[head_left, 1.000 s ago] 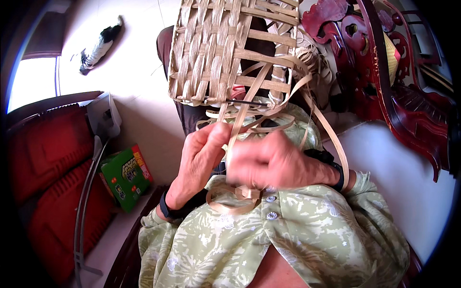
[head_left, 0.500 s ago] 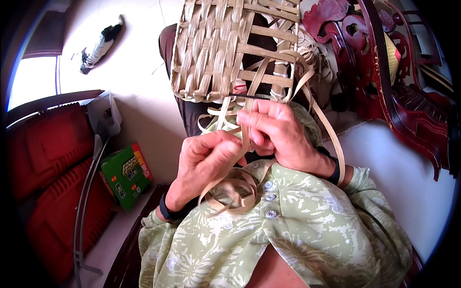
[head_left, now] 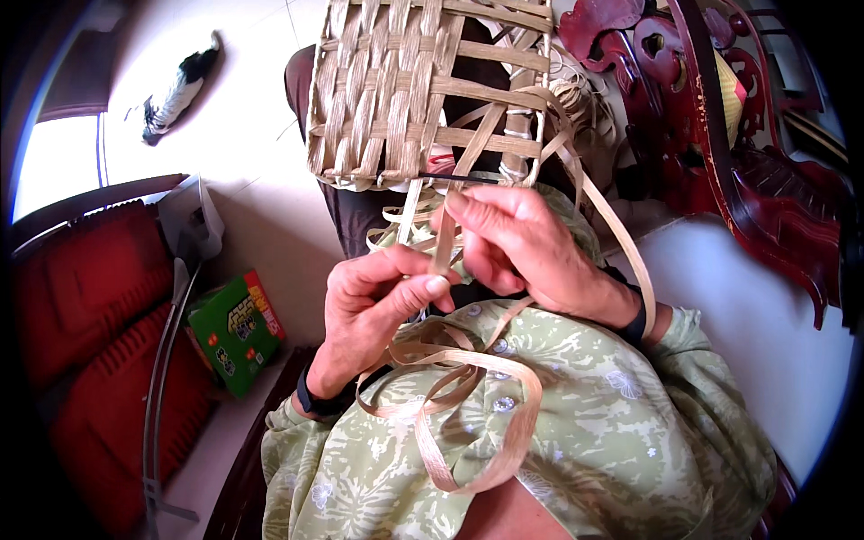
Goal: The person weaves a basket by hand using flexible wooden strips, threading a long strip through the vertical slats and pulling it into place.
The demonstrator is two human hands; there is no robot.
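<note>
Weaving is the step in hand: we pinch one flat strip (head_left: pixel 443 247) between left hand (head_left: pixel 373 310) and right hand (head_left: pixel 517 247) fingers, just below the half-woven basket (head_left: pixel 423 90) on our lap. Next, threading it between the uprights likely demands steady tension.

We cannot see the top of the basket (head_left: pixel 423 90): the picture's upper edge cuts it off. Our right hand (head_left: pixel 526 247) covers the spot where the strip (head_left: pixel 445 243) meets the weave, so we cannot tell how it threads in. The left hand (head_left: pixel 378 310) pinches that strip, yet the fingertips hide the grip itself. The loops (head_left: pixel 477 396) on our lap cross one another, and we cannot follow which end belongs to which. The chair (head_left: pixel 720 135) runs into the dark rim. The box (head_left: pixel 236 328) has print too small to tell.
</note>
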